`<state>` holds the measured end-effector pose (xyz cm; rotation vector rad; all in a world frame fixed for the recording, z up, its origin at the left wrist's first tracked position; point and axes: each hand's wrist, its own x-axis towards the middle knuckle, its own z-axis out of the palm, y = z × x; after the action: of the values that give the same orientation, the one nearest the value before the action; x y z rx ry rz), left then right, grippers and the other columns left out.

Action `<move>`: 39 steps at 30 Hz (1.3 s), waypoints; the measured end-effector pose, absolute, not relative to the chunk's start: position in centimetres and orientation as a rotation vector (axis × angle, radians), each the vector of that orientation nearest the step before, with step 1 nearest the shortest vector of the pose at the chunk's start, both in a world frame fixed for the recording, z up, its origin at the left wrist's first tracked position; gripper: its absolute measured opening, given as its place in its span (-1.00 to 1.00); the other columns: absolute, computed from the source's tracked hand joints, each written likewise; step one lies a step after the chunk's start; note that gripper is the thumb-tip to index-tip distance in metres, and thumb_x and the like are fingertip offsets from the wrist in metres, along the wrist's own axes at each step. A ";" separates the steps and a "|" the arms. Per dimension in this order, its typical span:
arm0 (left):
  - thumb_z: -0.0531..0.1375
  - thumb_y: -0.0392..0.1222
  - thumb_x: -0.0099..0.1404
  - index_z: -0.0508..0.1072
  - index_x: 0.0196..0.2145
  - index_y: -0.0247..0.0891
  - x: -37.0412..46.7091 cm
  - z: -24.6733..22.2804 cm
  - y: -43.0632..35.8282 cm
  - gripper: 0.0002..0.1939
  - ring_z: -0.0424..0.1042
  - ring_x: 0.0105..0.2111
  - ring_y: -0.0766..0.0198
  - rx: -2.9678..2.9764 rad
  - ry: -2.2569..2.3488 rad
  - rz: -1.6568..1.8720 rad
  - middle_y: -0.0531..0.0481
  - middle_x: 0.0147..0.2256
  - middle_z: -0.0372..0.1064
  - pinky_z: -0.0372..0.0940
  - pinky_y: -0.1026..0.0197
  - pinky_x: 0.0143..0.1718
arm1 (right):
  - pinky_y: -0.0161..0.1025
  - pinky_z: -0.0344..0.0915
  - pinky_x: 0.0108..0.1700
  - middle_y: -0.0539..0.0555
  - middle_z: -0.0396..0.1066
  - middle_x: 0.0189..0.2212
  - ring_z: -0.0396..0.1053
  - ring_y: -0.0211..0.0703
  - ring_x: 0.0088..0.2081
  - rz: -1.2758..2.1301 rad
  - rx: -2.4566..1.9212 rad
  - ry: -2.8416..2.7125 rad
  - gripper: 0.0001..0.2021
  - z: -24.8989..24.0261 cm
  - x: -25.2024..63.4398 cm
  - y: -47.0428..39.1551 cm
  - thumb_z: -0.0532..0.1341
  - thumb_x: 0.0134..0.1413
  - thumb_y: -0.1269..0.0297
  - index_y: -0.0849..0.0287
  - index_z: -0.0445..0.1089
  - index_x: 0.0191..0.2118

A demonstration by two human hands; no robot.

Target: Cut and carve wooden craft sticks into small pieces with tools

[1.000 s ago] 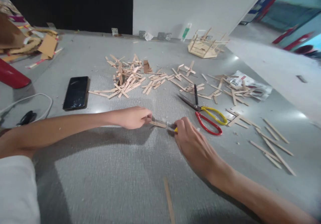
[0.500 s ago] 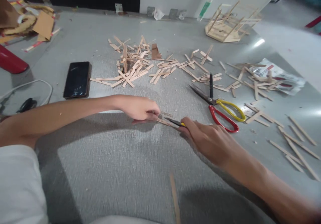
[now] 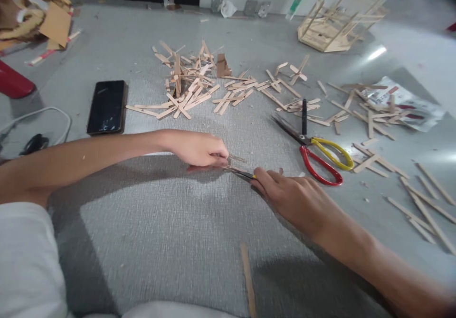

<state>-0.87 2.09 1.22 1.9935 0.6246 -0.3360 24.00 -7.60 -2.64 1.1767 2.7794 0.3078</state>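
Note:
Near the middle of the grey table, my left hand point(image 3: 203, 149) is closed on a thin wooden stick, whose end pokes out to the right of the fingers. My right hand point(image 3: 290, 197) grips a small cutting tool point(image 3: 242, 172) with a dark blade and a bit of yellow at the handle. The blade points left and meets the stick close to my left fingertips. Just beyond my right hand lie scissors point(image 3: 304, 141) with one red and one yellow handle, and a black pen point(image 3: 304, 117) beside their blades.
Heaped wooden sticks point(image 3: 194, 90) lie behind my hands, with more sticks point(image 3: 420, 204) at the right. A phone point(image 3: 106, 107) lies at the left, a wooden frame point(image 3: 327, 33) at the back right. One stick point(image 3: 248, 280) is at the near edge.
The blade has tipped lower and lies more in line with the stick. My right hand has shifted slightly left. The whole view has moved a little.

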 end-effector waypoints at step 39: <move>0.05 -0.39 0.33 0.19 -0.54 -0.25 -0.8 0.3 1.7 -0.73 0.07 -0.59 0.39 2.162 0.569 -0.173 0.10 -0.58 0.13 -0.03 0.26 -0.52 | -0.25 -0.21 -0.55 0.01 0.36 -0.57 0.36 -0.19 -0.61 0.616 1.056 2.471 -0.77 1.5 20.3 -9.0 0.10 0.08 0.68 0.23 0.36 -0.24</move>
<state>-0.76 1.74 0.32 2.1619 0.5686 -0.1733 20.25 -9.05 1.54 1.0558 2.4707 0.6156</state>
